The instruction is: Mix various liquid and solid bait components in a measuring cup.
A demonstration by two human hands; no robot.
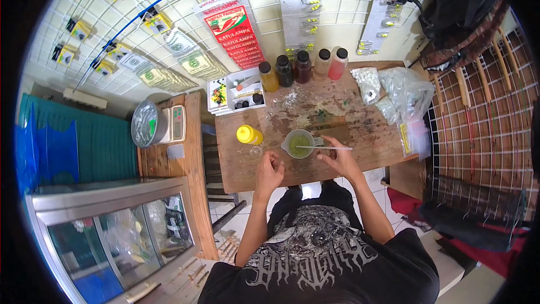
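Observation:
A small cup (285,148) with a spout and a side handle stands on the wooden table, holding a green mixture (300,145). A thin pale stick (325,147) rests in it and extends to the right. My right hand (342,161) is beside the cup's handle, thumb and index finger apart, with the stick's outer end passing between them; I see no firm grip on it. Left of the cup, near the table's front edge, my left hand (270,174) is loosely curled with nothing visible in it. A yellow squeeze bottle (249,134) stands beyond that hand.
Several dark-capped bottles (303,67) of coloured liquid line the table's back. A white divided tray (237,109) sits at back left, plastic bags (400,88) at right. On the left-hand wooden counter are a scale (177,123) and a metal bowl (147,124). Fishing tackle hangs on a wire grid (261,12).

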